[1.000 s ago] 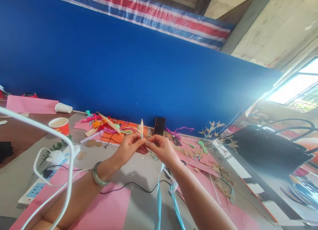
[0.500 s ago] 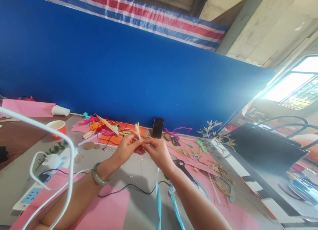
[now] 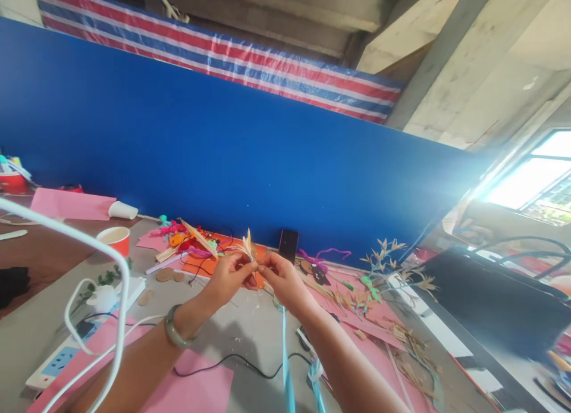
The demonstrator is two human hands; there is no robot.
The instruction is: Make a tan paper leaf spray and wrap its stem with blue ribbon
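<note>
My left hand (image 3: 232,277) pinches the base of a small pale straw-coloured flower (image 3: 248,244) with narrow pointed petals. The flower stands upright above its thumb and fingers. Close against it, my right hand (image 3: 283,280) has thumb and fingertips pressed together at the same spot, on what looks like the flower's thin stem. The fingers cover most of that stem. Below the right hand, a light blue strip (image 3: 286,359) hangs down; its upper end is hidden. A green bangle (image 3: 175,328) circles the left wrist.
A dark phone (image 3: 288,244) leans against the blue partition (image 3: 232,151). Dried flower sprigs (image 3: 386,255) and husk scraps lie on pink paper at right. A paper cup (image 3: 116,241), power strip (image 3: 57,360) and white cable (image 3: 124,294) are at left. A black bag (image 3: 495,306) stands at far right.
The whole view has tilted upward, so the table appears lower. Both hands stay together at the flower, with the finger grip slightly shifted and the petals a little more spread to view.
</note>
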